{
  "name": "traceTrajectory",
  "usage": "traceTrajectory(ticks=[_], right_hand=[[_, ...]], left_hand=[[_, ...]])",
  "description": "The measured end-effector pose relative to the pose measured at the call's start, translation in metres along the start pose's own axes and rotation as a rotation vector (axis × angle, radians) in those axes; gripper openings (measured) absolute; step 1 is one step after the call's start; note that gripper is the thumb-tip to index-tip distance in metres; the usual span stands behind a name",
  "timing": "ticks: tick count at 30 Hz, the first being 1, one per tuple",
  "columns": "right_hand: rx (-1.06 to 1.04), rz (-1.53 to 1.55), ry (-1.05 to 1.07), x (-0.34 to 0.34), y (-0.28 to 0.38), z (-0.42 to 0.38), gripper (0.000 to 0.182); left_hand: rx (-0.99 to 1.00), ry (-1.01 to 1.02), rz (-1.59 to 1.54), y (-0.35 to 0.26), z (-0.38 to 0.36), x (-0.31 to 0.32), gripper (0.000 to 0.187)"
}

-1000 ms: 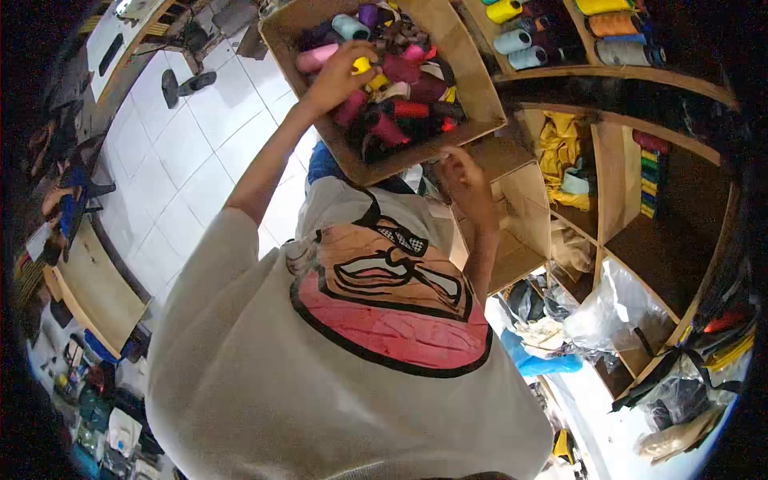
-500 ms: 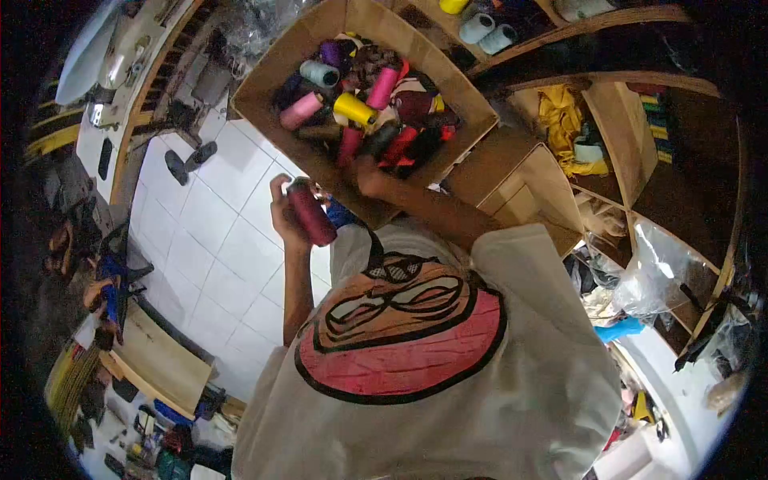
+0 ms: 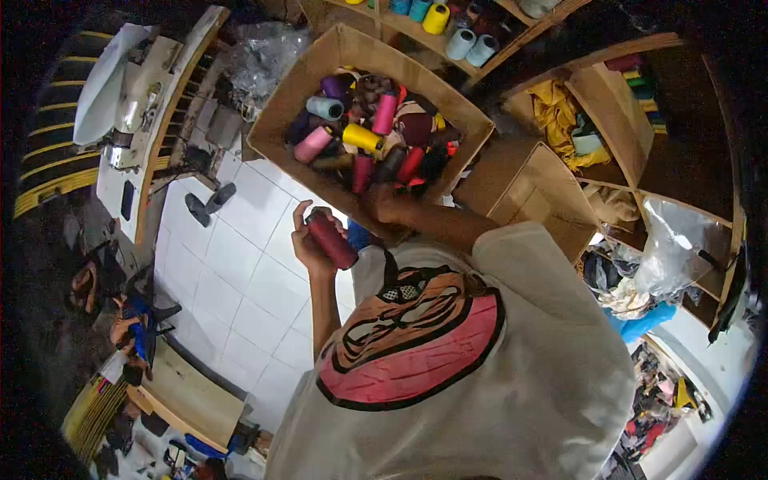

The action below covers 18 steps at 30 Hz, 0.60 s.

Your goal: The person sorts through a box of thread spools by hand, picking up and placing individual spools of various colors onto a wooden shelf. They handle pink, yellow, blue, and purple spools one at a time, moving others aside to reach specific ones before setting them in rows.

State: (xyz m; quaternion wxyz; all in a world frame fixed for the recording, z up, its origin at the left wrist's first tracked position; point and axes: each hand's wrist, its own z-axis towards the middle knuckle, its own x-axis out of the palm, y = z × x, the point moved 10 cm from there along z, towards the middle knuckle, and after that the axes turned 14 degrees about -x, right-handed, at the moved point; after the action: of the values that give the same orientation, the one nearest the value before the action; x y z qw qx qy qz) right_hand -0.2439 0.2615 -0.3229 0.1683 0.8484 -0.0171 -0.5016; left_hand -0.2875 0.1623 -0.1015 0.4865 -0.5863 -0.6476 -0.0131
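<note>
My left hand [image 3: 316, 248] is closed around a maroon thread cone [image 3: 332, 239], held tilted over the floor beside the cardboard box. My right hand [image 3: 386, 206] reaches over the near wall of the open cardboard box [image 3: 290, 90]. Right at its fingers lies a dark thread cone [image 3: 390, 165], but shade hides whether they grip it. Around it in the box are a red cone [image 3: 410, 164], a dark red cone [image 3: 362, 173], a yellow cone [image 3: 362, 138], a hot pink cone [image 3: 385, 114], a light pink cone [image 3: 313, 145] and a grey-blue cone [image 3: 325, 108].
Wooden shelves [image 3: 552, 36] with thread cones and yellow cloth [image 3: 556, 120] rise behind and to the right. A second open carton [image 3: 552, 192] stands right of the box. White tiled floor [image 3: 232, 264] and sandals [image 3: 210, 204] are at left, beyond them a sewing machine [image 3: 136, 100].
The view has shifted, so the room appears displaced. My left hand still holds the maroon cone, now a little closer to the box's near corner. My right hand stays at the dark cone.
</note>
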Motion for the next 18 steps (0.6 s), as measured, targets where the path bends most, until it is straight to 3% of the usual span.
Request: traceTrajectory(ticks=[11, 15, 16, 18], right_hand=[[-0.09, 0.031, -0.043, -0.011, -0.001, -0.01, 0.03], [-0.174, 0.058, -0.256, -0.15, -0.01, -0.096, 0.035], [-0.123, 0.276, -0.295, -0.17, -0.029, -0.119, 0.04], [-0.004, 0.702, -0.396, -0.199, -0.068, -0.164, 0.048]], left_hand=[[0.083, -0.092, 0.095, -0.011, -0.017, 0.013, 0.047], [0.142, 0.011, 0.056, -0.013, -0.016, 0.032, 0.055], [0.13, 0.057, 0.049, -0.011, -0.016, 0.038, 0.048], [0.116, 0.017, 0.11, -0.008, -0.012, 0.047, 0.05]])
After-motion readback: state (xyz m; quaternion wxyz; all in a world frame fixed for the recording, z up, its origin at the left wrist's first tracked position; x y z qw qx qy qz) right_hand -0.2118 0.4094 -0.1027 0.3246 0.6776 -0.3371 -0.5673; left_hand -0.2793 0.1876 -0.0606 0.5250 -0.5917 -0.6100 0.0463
